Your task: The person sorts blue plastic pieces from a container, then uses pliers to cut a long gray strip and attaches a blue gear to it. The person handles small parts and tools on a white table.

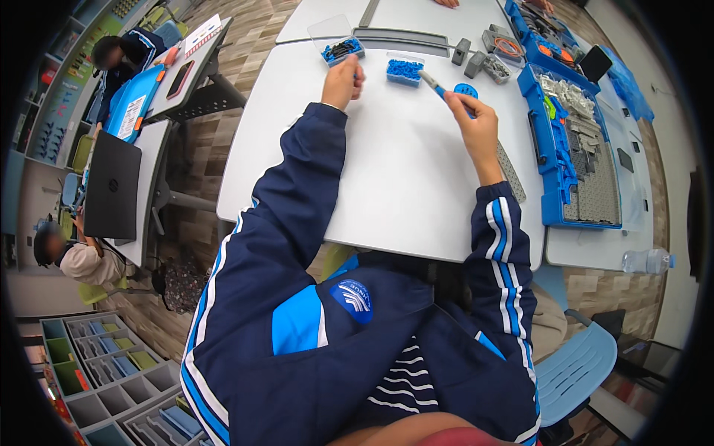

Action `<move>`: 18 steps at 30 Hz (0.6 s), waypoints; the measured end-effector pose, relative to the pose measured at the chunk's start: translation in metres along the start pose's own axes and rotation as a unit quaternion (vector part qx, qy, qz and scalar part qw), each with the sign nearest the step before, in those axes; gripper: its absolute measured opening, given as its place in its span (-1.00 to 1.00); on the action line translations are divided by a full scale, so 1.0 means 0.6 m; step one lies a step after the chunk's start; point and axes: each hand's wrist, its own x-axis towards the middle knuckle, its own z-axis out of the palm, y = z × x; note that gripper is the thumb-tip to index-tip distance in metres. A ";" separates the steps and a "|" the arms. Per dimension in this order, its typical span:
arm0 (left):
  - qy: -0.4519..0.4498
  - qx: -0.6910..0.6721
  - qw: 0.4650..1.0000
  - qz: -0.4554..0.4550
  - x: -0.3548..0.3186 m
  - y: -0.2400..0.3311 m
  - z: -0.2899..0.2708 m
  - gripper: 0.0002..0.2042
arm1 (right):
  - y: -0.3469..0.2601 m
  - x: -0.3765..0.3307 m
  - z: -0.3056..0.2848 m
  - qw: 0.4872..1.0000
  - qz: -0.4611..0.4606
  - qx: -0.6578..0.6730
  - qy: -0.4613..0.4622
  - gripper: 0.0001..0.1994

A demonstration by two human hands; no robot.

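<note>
At ten o'clock, a clear box [342, 49] holds dark pieces on a blue base. Just right, the left hand [342, 80] is curled shut; what it grips I cannot tell. At twelve, a clear tub [405, 70] of blue pieces. Right hand [476, 123] pinches a grey-and-blue tool [433, 83], tip up-left. Blue case [573, 149] of grey parts at two.

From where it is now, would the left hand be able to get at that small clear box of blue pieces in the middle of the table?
Probably yes. The left hand rests on the white table, just left of the box of blue pieces, with only bare tabletop between them. The right hand, holding a grey and blue tool, sits on the other side.
</note>
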 end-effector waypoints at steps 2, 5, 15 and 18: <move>-0.104 -0.001 0.994 0.023 -0.006 -0.013 0.026 -0.62 | 0.006 -0.002 0.006 0.998 0.040 -0.047 -0.019 -0.63; -0.137 -0.103 0.984 -0.039 -0.003 -0.014 0.060 -0.61 | 0.006 0.002 0.011 0.999 0.023 -0.045 -0.019 -0.62; -0.139 0.026 0.990 0.006 -0.021 -0.014 0.090 -0.53 | -0.001 -0.018 0.032 0.970 -0.170 -0.169 -0.048 -0.58; -0.143 0.049 0.988 0.016 -0.023 -0.015 0.093 -0.53 | 0.000 -0.017 0.030 0.971 -0.155 -0.172 -0.062 -0.57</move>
